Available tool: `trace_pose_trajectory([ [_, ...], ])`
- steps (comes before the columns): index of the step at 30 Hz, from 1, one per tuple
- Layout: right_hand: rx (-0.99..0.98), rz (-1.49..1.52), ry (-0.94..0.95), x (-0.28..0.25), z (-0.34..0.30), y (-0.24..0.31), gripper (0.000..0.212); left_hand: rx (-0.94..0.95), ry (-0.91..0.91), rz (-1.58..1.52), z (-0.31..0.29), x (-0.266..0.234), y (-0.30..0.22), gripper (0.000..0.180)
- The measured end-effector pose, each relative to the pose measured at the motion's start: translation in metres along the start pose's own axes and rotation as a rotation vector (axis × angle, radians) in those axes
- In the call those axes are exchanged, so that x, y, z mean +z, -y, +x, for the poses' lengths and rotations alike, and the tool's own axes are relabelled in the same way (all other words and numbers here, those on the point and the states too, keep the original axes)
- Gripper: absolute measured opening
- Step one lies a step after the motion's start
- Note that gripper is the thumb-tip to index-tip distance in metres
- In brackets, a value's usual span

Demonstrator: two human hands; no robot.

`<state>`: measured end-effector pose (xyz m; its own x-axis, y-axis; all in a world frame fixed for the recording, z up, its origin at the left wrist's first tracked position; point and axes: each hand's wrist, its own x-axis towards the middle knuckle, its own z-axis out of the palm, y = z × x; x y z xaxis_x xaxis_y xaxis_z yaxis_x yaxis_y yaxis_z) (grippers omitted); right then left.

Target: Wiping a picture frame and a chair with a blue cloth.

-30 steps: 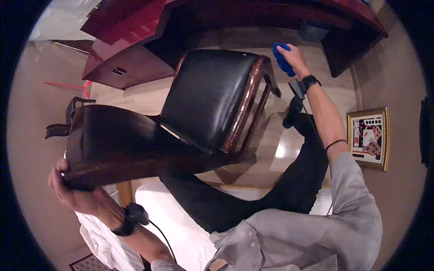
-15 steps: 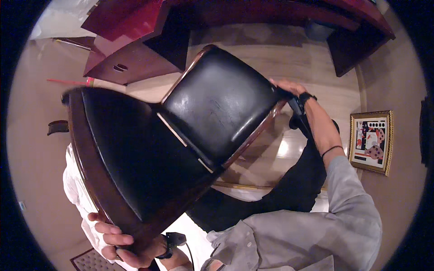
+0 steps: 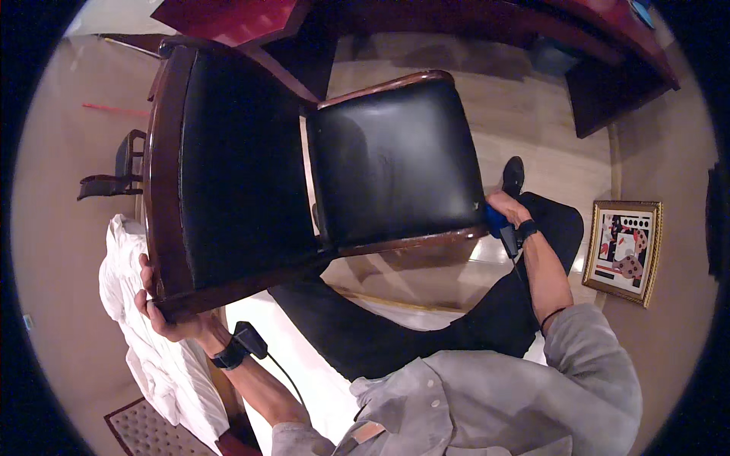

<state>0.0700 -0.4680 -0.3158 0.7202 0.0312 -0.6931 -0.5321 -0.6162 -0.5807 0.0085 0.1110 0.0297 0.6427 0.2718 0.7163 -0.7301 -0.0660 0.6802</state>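
A wooden chair [image 3: 395, 159] with a black padded seat and backrest is tilted in front of me, its backrest to the left. My left hand [image 3: 171, 319] is wrapped round the lower end of the backrest's dark wooden top rail. At the seat's front corner, my right hand [image 3: 508, 209] grips the edge, some of its fingers hidden. Each wrist wears a black strap, with a small corded device near it. The chair's legs are out of sight behind the seat.
A dark red desk [image 3: 426, 23] stands ahead. To the right, a framed picture [image 3: 622, 251] leans by the wall. White cloth [image 3: 144, 327] lies at the left, near another dark chair [image 3: 118, 171]. A tufted piece [image 3: 152, 429] is at the lower left.
The chair has turned clockwise, its backrest swinging up and away from me. My left hand moved left and forward with it, while my right hand moved slightly nearer.
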Motion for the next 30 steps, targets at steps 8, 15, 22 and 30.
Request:
trace_pose_trajectory([
  [8, 0.099, 0.981, 0.025, 0.045, 0.042, -0.004, 0.050, -0.027, -0.146, 0.113, 0.002, 0.011, -0.002, 0.036],
  [15, 0.076, 1.356, 0.107, 0.060, -0.002, 0.035, 0.049, 0.052, -0.185, 0.408, 0.021, -0.052, 0.019, 0.037],
  [22, -0.071, 1.392, 0.076, 0.072, -0.040, 0.063, 0.041, 0.025, -0.382, 1.017, 0.061, -0.102, 0.077, 0.042],
  [30, -0.125, 1.113, -0.201, 0.125, -0.047, 0.154, 0.080, -0.297, 0.429, 1.008, -0.101, 0.142, 0.064, 0.049],
])
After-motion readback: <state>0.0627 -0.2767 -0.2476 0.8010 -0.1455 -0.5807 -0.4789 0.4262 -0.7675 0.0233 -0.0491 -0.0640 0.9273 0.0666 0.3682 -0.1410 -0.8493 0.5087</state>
